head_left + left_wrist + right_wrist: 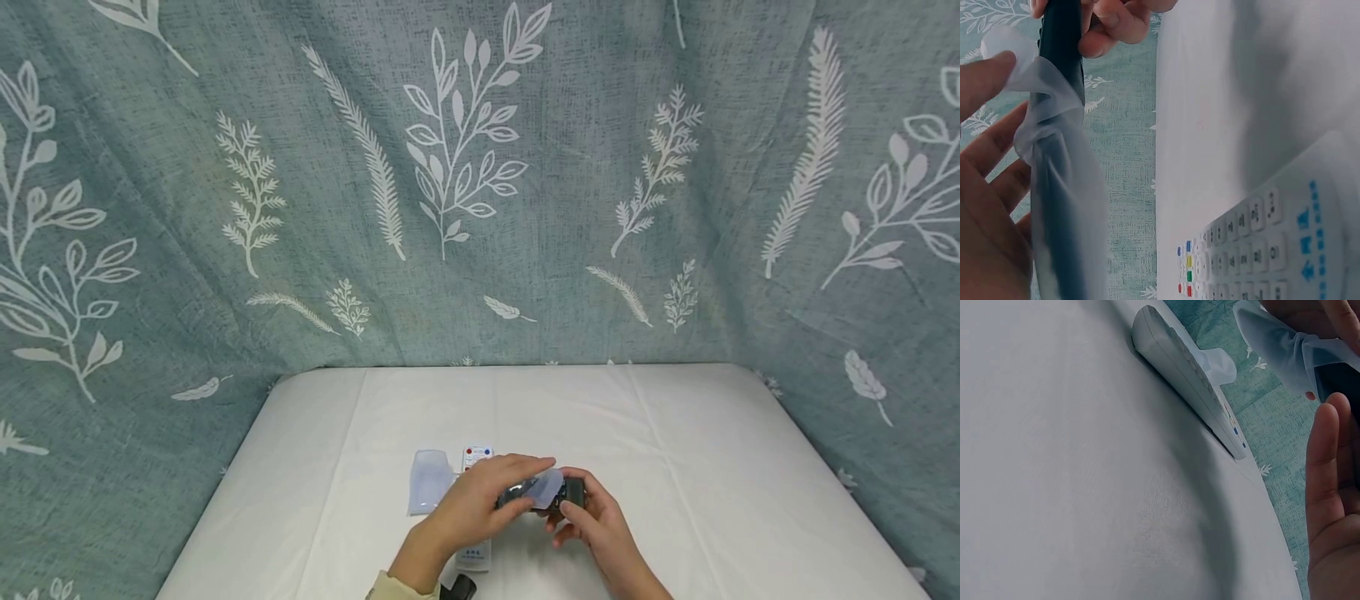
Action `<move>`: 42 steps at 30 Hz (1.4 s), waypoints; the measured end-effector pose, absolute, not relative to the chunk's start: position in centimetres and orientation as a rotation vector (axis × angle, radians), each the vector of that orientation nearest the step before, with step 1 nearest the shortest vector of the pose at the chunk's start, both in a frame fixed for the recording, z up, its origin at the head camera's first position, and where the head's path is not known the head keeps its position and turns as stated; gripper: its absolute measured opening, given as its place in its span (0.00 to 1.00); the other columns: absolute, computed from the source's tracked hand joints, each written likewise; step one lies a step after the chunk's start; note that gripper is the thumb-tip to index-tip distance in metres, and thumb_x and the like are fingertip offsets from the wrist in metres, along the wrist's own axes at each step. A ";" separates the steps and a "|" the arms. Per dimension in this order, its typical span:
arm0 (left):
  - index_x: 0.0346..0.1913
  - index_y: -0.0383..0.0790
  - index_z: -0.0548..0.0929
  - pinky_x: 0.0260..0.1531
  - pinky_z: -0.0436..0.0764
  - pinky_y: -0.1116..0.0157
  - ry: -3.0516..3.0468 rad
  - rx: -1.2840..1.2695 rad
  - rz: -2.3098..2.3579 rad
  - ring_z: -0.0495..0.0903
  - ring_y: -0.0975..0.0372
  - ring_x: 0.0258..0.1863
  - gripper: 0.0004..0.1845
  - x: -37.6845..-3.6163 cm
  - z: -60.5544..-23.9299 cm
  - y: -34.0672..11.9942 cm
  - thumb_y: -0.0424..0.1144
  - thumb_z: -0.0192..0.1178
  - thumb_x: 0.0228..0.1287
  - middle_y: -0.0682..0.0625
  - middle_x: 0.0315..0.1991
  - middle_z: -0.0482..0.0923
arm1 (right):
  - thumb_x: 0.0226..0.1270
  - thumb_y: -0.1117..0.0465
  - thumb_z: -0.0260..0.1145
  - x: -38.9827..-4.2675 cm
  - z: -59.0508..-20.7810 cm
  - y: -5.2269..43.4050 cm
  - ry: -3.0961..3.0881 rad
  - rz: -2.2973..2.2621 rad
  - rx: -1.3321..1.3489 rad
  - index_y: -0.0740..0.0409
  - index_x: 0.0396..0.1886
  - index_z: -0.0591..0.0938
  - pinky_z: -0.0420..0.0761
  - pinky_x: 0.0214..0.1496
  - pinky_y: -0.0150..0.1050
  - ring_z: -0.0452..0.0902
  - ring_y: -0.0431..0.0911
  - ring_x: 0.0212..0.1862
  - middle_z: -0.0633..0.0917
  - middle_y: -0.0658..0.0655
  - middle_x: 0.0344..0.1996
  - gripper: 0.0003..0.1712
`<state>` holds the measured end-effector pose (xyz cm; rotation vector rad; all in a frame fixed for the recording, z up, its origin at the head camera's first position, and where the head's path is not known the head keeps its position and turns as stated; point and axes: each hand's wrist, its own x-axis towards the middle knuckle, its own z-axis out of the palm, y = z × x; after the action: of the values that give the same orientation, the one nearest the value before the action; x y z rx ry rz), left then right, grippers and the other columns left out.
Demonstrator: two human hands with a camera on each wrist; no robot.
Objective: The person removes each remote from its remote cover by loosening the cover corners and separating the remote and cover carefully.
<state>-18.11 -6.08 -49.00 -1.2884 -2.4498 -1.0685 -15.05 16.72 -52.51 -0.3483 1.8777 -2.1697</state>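
A black remote control (573, 492) is held over the table, partly inside a translucent plastic sleeve (1075, 169). My right hand (603, 525) grips its bare end between thumb and fingers. With thumb and fingers on either side, my left hand (480, 496) holds the sleeved part; the thumb is at the sleeve's bunched, folded-back end in the left wrist view. Below the left hand lies a white remote control (1254, 244) with pale buttons, a few coloured ones and blue lettering. The left forearm and hand hide its middle in the head view.
Another translucent sleeve (431, 483) lies on the white-covered table (360, 533), left of the white remote. A black object (461, 587) shows beside the left wrist. Green leaf-patterned cloth (480, 292) hangs behind the table and along its sides.
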 end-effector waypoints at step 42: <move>0.66 0.56 0.78 0.56 0.83 0.66 -2.493 -1.016 -1.153 0.82 0.66 0.58 0.23 -17.3 -49.9 -6.3 0.42 0.60 0.69 0.60 0.62 0.80 | 0.76 0.63 0.54 -14.8 -52.7 17.3 1.924 -2.140 -0.366 0.63 0.67 0.64 0.89 0.36 0.42 0.85 0.44 0.37 0.82 0.55 0.48 0.24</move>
<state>-17.29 -6.32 -49.90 -1.0165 -2.4931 -1.1530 -14.85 17.31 -52.68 -0.3665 1.9239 -2.1404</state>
